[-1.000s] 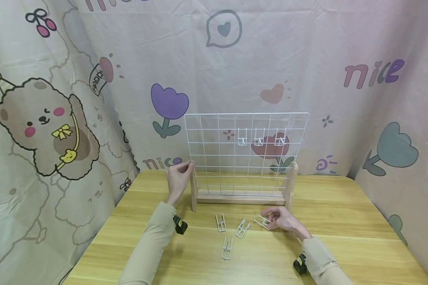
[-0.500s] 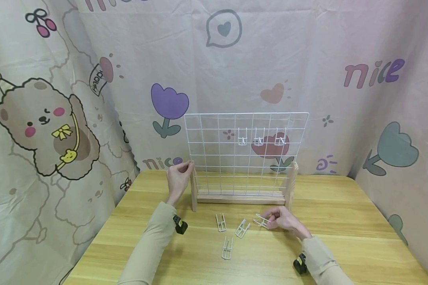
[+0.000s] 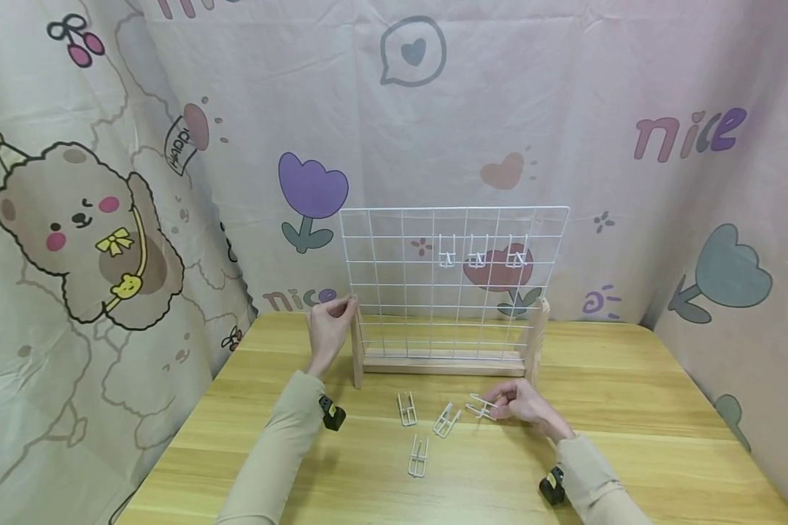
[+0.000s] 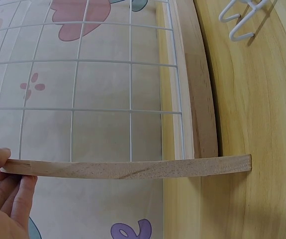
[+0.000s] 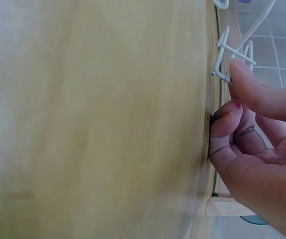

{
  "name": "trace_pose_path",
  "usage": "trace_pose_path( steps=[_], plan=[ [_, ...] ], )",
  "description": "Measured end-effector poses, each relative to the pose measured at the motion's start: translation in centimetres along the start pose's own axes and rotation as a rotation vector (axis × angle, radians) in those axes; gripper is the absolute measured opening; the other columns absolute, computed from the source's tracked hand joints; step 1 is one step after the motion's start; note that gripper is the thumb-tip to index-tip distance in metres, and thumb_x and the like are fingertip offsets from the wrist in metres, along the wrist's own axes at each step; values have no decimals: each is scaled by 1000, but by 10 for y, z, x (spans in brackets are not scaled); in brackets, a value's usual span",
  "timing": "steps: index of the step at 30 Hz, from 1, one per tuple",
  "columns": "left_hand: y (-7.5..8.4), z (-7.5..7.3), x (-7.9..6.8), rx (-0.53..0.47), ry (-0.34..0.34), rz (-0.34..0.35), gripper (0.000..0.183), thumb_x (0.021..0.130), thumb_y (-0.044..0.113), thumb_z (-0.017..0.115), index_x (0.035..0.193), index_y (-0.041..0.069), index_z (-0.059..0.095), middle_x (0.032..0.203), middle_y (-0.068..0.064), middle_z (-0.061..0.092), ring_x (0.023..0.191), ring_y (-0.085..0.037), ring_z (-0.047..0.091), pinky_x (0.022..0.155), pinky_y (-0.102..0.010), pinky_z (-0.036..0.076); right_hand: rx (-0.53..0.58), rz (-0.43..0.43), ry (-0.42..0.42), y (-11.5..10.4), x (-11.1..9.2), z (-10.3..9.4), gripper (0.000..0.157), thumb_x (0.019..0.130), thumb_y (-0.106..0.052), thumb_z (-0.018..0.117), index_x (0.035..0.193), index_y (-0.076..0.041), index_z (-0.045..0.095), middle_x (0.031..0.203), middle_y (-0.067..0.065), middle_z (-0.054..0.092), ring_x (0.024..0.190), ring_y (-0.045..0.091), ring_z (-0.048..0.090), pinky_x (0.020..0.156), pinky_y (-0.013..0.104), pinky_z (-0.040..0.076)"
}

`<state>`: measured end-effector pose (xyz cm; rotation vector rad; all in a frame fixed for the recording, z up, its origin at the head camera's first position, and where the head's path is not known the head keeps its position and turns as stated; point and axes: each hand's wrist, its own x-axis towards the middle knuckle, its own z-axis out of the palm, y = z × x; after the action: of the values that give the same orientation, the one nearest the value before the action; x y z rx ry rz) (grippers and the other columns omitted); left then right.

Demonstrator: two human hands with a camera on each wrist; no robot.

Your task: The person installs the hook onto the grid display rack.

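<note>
A white wire grid panel [image 3: 453, 208] stands upright in a wooden stand [image 3: 443, 365]. My left hand [image 3: 328, 328] holds the top of the stand's left upright [image 4: 128, 170] between thumb and fingers. In front of the right end of the stand, my right hand [image 3: 524, 403] pinches a white wire hook [image 3: 482, 406], tilted just above the table; the right wrist view shows the thumb on its wire [image 5: 237, 53]. Three more hooks lie on the table: one on the left [image 3: 407, 421], one in the middle [image 3: 443, 423] and one nearer [image 3: 418, 458].
Three similar hooks hang in a row on the grid's upper right: left [image 3: 446, 260], middle [image 3: 476, 260] and right [image 3: 516, 259]. The wooden table [image 3: 604, 408] meets a printed curtain [image 3: 394, 146] at the back and sides.
The hook in my right hand has tipped up a little from the table, shifting slightly left. My left hand stays on the upright.
</note>
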<state>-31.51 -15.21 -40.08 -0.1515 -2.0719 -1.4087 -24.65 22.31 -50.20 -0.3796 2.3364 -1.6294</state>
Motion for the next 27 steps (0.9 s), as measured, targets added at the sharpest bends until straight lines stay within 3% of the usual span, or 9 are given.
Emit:
trace_pose_path(
  steps=[10, 18, 22, 27],
  plan=[
    [1, -1, -1, 5, 1, 8, 21, 90, 13, 75, 107, -1, 76, 103, -20, 77, 91, -34, 77, 70, -8, 54, 52, -18, 17, -1, -2, 0, 31, 81, 13, 67, 110, 21, 63, 75, 2, 71, 66, 6, 62, 59, 19, 52],
    [0, -1, 0, 23, 9, 26, 22, 91, 14, 75, 106, -2, 76, 102, -20, 77, 90, -34, 77, 72, -17, 59, 56, 52, 83, -5, -3, 1, 32, 81, 12, 68, 112, 19, 63, 78, 6, 73, 68, 10, 64, 60, 22, 55],
    [1, -1, -1, 22, 17, 38, 21, 90, 13, 76, 106, -2, 77, 101, -21, 77, 89, -35, 77, 72, -17, 59, 70, 29, 105, -5, -3, 1, 32, 83, 10, 69, 112, 21, 62, 79, 8, 72, 68, 9, 65, 62, 22, 57],
    [1, -1, 0, 16, 18, 31, 21, 90, 12, 75, 106, -2, 77, 101, -21, 77, 89, -35, 77, 72, -18, 60, 108, -9, 98, -8, -3, 1, 35, 85, 6, 70, 114, 23, 60, 80, 2, 72, 70, 8, 66, 68, 24, 59]
  ],
)
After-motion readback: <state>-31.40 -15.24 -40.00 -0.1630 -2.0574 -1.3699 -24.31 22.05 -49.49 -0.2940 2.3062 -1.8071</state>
